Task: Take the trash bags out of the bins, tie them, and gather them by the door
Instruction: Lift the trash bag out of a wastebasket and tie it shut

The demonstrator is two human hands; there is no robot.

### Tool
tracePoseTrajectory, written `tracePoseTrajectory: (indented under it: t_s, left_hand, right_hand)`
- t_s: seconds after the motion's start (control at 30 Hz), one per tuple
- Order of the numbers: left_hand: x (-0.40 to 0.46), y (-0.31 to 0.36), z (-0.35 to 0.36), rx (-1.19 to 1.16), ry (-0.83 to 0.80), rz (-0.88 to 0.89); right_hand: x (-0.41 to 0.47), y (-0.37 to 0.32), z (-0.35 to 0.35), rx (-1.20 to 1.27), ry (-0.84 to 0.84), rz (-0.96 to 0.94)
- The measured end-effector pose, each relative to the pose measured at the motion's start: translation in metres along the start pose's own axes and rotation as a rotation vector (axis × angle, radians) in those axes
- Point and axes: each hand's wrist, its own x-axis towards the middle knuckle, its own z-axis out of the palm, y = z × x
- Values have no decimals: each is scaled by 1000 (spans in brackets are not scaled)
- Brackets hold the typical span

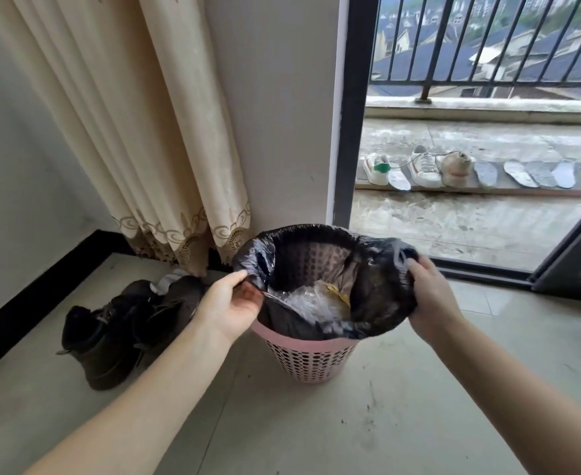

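The black trash bag point(378, 296) sits in the pink perforated bin point(311, 359) on the tiled floor point(402, 406), its rim partly peeled off the bin's lip: the far edge looks hooked over the rim, the near edge is loose w/ pink plastic showing below it. Left hand point(229, 303) pinches the bag's left edge; right hand point(431, 296) is clamped on a bunched right edge. Gripping opposite sides likely keeps the mouth open and level so contents (clear plastic, something yellow) don't spill on the lift. Dark boots point(117, 334) lie just beside the bin, under the curtain point(165, 149). The balcony door point(453, 200) stands open behind, shoes point(419, 166) lined up outside.
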Motion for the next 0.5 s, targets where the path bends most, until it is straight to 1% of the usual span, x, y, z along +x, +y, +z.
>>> tracePoseTrajectory:
  t_s: [0.07, 0.13, 0.2, 0.23, 0.27, 0.3, 0.37, 0.4, 0.43, 0.5]
  left_hand:
    - [-13, -18, 11, 112, -75, -14]
    - [-24, -35, 16, 237, -176, -59]
    - [-31, -45, 19, 418, -292, -90]
    - [-31, -46, 19, 498, -323, -84]
    - [-30, -44, 18, 561, -334, -74]
    - [-27, -42, 15, 605, -320, -73]
    - [-22, -40, 9, 643, -246, -89]
    - [-18, -39, 5, 641, -178, -100]
    - [-13, -37, 1, 602, -100, -113]
    - [3, -30, -8, 368, 28, -120]
  right_hand:
    - [-16, 0, 21, -194, -203, -71]
    - [-34, 0, 40, -440, -440, -130]
    - [-41, 9, 51, -776, -680, -124]
    - [-42, 15, 53, -948, -738, -117]
    - [-42, 19, 55, -1078, -750, -158]
    - [-39, 25, 55, -1171, -721, -249]
    - [-34, 30, 54, -1277, -614, -412]
    - [-31, 31, 53, -1315, -556, -420]
    - [-30, 30, 53, -1337, -518, -410]
    - [-27, 31, 50, -1354, -508, -360]
